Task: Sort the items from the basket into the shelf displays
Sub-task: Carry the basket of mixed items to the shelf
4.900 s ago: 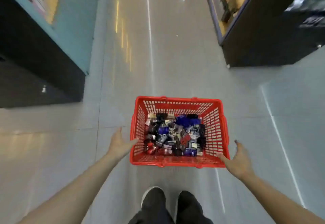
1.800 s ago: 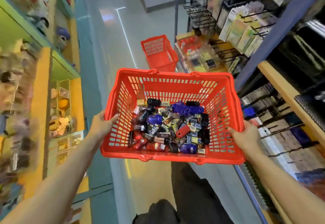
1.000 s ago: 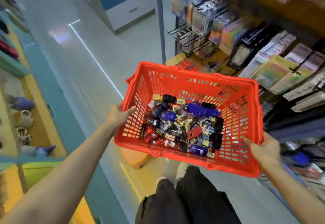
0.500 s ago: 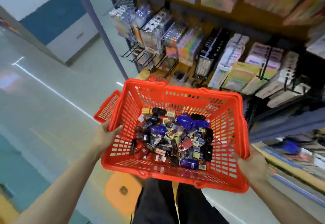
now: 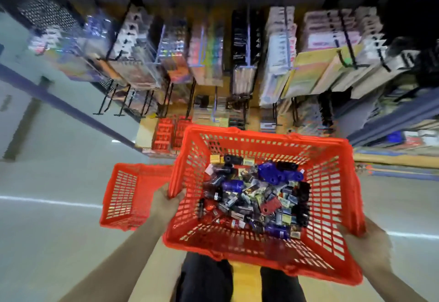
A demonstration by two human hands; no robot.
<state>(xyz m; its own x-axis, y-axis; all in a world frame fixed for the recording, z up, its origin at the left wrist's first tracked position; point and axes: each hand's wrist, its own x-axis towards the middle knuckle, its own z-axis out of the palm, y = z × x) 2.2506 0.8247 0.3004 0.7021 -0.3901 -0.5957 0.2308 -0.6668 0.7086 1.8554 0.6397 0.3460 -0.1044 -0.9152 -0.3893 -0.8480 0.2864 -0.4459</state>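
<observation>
**Basket brought square to the hanging racks**

Since half a second ago, the view has swung to face the shelf displays (image 5: 237,47) head-on, and the red basket (image 5: 280,142) sits closer to them, its far rim just below the lowest pegs at 12 o'clock.

Left hand (image 5: 166,203) grips the basket's left rim at 9 o'clock, fingers (image 5: 177,197) curled over the edge. Right hand (image 5: 365,244) holds the near right corner at 4 o'clock; its fingers wrap under the rim and are mostly hidden by the plastic.

Small packaged items (image 5: 254,197) lie heaped on the basket floor: purple, black, red and silver pieces mixed together, too blurred to name singly. A purple one (image 5: 268,173) lies toward the far side, a red one (image 5: 269,206) near the middle.

A second red basket (image 5: 123,197) stands on the floor (image 5: 47,242) at 9 o'clock, just beside the left hand. Two small red crates (image 5: 171,135) sit on the low shelf at 11 o'clock. Hanging packets fill the pegs above, blurred by motion. Dark trouser legs (image 5: 204,280) show at 6 o'clock with a yellow stool (image 5: 245,282) between them.
</observation>
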